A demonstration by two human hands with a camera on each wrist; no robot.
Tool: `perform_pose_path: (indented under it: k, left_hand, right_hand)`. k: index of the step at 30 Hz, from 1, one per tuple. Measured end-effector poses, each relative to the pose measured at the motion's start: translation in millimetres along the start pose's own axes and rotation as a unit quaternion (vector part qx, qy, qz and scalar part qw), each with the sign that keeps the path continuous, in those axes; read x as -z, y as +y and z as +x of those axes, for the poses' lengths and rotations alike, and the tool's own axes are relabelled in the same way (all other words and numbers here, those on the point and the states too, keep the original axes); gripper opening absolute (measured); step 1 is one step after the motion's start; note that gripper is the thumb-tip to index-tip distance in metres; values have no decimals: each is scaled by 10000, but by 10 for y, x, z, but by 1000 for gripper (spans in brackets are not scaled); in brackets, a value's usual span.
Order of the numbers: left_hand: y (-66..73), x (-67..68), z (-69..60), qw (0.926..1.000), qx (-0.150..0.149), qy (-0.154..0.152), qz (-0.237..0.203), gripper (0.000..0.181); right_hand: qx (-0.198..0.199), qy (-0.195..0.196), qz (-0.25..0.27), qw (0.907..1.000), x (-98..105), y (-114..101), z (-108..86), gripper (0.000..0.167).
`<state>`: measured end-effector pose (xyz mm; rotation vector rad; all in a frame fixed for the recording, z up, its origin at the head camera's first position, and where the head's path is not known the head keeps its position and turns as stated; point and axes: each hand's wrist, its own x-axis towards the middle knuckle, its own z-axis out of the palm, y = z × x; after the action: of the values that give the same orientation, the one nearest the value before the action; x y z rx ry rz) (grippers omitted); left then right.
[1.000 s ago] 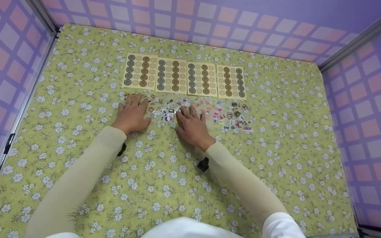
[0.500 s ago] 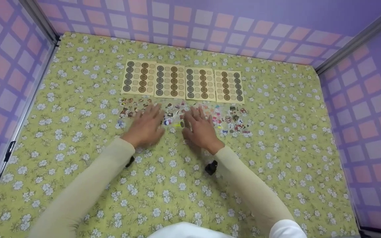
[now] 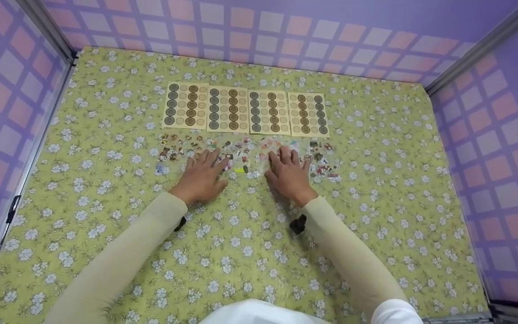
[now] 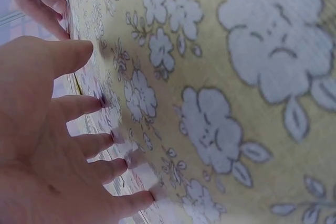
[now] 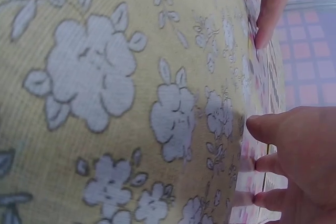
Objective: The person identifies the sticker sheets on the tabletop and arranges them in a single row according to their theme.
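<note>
Clear sticker sheets with small colourful pictures (image 3: 182, 146) lie in a row on the floral cloth. My left hand (image 3: 201, 177) rests with spread, straight fingers on the lower middle of this row; in the left wrist view its fingertips (image 4: 118, 169) touch the surface. Farther right, my right hand (image 3: 289, 176) lies the same way over the pink and orange stickers, its fingertips (image 5: 258, 166) down on the sheet in the right wrist view. Between the hands a yellow and dark sticker (image 3: 242, 169) shows. Parts of the sheets are hidden under both hands.
Behind the clear sheets, several cream sheets of round brown and grey stickers (image 3: 227, 110) lie side by side. The floral cloth (image 3: 236, 252) covers the table. Purple checked panels (image 3: 286, 31) enclose the back and sides.
The left hand has slid right from the left end of the clear sheets toward their middle. The right hand has also shifted right along them. The head view has tilted slightly.
</note>
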<state>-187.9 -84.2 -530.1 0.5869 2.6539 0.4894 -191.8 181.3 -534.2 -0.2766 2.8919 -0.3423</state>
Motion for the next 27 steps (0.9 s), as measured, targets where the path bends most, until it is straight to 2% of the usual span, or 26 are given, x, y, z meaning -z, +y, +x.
perform_pose_path:
  k: [4,8,11,15,18,27]
  left_hand:
    - [28,-2,10,9999,12,101,28,66]
    - [36,10,1,9992,61,394,71,66]
    - [19,16,-16,9983,188,538,134,65]
    - [-31,30,-60,9988,362,309,65,64]
    - [-48,15,-63,9991,409,123,-6,64]
    - [-27,7,-39,9991,411,136,-37,64]
  right_hand:
    - [-114,197,152,9996,30,70,-28,60]
    - [-485,339,329,9977,76,222,-88,59]
    - [-703,130,363,9968,77,353,-143,59]
    - [-770,-237,351,9961,70,428,-156,63]
    - [-780,-301,378,9958,41,456,-158,65]
    - [-890,-309,366,9949,46,460,-166,68]
